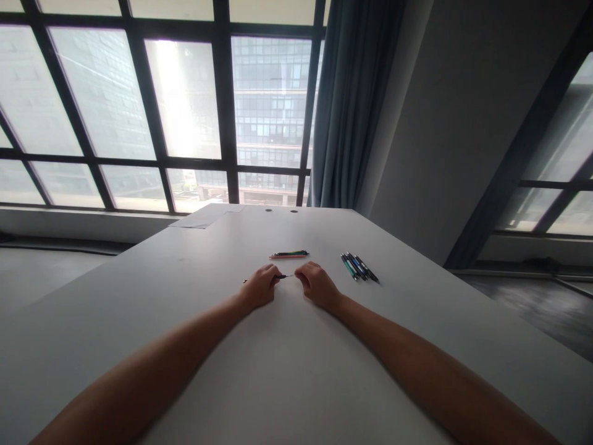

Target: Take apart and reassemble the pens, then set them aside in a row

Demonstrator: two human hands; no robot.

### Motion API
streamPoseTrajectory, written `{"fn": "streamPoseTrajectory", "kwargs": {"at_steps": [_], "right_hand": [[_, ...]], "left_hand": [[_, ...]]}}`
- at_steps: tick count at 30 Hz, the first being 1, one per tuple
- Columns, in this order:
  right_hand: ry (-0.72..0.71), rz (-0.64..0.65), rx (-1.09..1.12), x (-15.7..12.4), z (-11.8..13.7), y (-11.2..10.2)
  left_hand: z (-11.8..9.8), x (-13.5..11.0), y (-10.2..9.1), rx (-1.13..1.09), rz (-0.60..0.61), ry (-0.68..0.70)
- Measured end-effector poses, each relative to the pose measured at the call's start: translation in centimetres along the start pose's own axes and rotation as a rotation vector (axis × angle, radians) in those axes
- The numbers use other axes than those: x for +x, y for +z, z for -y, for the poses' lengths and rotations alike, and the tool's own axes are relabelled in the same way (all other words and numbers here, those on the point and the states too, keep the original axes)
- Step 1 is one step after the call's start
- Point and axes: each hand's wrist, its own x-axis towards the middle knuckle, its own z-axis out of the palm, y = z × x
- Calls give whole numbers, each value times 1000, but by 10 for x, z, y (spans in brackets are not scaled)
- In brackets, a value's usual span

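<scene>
My left hand [260,286] is closed around a dark pen [281,276], whose other end shows past the hand on the left. A thin pale rod, which looks like a pen refill [290,275], spans the short gap from the pen's right end to my right hand [317,283]. The fingertips of my right hand pinch the far end of that rod, and they hide its tip. Just beyond both hands lie a few pens [290,254] side by side, green, dark and pinkish. Right of my right hand, several dark, blue and green pens [359,267] lie slanted together.
Both forearms reach over a white table [222,383]. Sheets of paper [199,217] lie at its far left corner, and two round dark grommets [281,211] sit near the far edge. Behind stand a blue-grey curtain [354,111] and large windows [271,102].
</scene>
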Motion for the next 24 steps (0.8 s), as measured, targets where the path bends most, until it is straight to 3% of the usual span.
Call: {"fn": "streamPoseTrajectory", "kwargs": {"at_steps": [7,16,24], "right_hand": [[-70,12,36,0,-1,1],[-25,-28,128,0,1,2],[-69,-14,112,1,5,1]], "left_hand": [[2,0,1,6,0,47],[1,-1,0,-26,-13,90],[0,-1,-1,-30,-15,164]]}}
